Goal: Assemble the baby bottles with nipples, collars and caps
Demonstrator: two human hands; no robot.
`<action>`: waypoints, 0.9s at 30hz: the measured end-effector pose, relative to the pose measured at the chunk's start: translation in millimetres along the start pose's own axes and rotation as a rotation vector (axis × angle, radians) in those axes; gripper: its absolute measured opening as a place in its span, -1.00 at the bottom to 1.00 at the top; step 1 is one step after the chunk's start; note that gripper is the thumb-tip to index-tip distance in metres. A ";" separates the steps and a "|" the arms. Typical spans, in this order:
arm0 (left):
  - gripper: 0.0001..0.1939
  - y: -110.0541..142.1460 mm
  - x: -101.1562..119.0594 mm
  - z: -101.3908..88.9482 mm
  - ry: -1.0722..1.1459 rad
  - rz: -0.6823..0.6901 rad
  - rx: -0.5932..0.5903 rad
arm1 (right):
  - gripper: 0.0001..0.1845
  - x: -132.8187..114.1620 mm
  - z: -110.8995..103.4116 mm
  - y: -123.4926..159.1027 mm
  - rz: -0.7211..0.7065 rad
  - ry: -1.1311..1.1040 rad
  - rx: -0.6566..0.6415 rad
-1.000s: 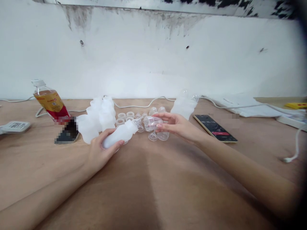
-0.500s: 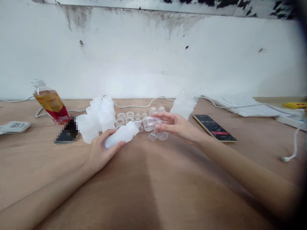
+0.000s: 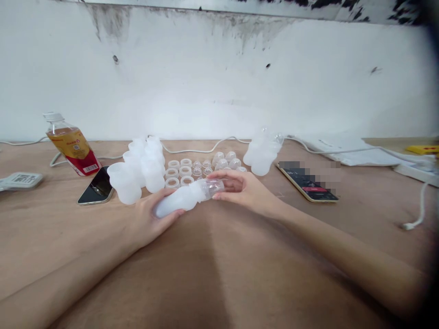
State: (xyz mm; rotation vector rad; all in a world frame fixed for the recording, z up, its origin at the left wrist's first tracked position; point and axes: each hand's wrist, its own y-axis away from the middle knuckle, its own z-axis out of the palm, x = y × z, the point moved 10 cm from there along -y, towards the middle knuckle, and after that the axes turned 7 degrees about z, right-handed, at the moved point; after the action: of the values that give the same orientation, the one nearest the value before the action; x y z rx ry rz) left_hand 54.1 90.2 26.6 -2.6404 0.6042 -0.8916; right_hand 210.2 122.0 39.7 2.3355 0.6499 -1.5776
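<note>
A frosted white baby bottle point(image 3: 176, 201) lies tilted in my left hand point(image 3: 151, 214), its neck pointing right and slightly up. My right hand point(image 3: 243, 189) pinches a clear dome cap point(image 3: 214, 186) between thumb and fingers. The cap sits over the bottle's neck end; whether it is fully seated I cannot tell. Just behind the bottle are white collar rings point(image 3: 172, 172), small clear nipples point(image 3: 206, 171) and clear dome caps point(image 3: 221, 163), laid out in rows on the wooden table point(image 3: 192, 274).
Several open white bottles point(image 3: 137, 164) stand at left, beside a phone point(image 3: 97, 186) and a drink bottle point(image 3: 73, 146). Capped bottles point(image 3: 263, 153) stand at back right, near another phone point(image 3: 307, 183). A white cable point(image 3: 206, 151) runs along the wall, and white bags point(image 3: 346, 151) lie farther right.
My right hand has moved left and brought the clear cap onto the bottle's neck. The bottle in my left hand has shifted slightly right.
</note>
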 end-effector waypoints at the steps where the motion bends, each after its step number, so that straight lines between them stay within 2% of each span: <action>1: -0.64 0.0 0.0 0.1 -0.008 0.003 -0.004 | -0.56 1.8 -0.8 -0.3 0.006 0.000 0.002; 12: -0.70 -0.2 7.9 5.2 0.065 0.049 -0.064 | -0.54 -0.5 7.1 2.6 -0.075 -0.016 -0.138; 19: -0.72 -0.1 7.6 10.0 0.132 0.090 -0.101 | -0.55 -6.0 11.2 7.3 -0.144 0.159 -0.095; 22: -0.73 -1.1 9.7 11.4 0.152 0.102 -0.104 | -0.57 -21.3 10.8 10.3 -0.220 0.264 -0.080; 25: -0.59 -1.5 15.2 12.5 0.233 0.141 -0.078 | -0.53 -49.8 -2.7 17.9 -0.303 0.336 -0.031; 27: -0.41 -1.1 15.2 15.9 0.317 0.136 -0.073 | -0.52 -68.2 -30.6 24.0 -0.296 0.318 0.096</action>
State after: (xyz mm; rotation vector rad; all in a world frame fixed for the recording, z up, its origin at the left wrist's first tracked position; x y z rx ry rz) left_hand 75.3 86.1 22.5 -2.5001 0.8957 -1.2777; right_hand 225.4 99.4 113.3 2.6933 1.0542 -1.3792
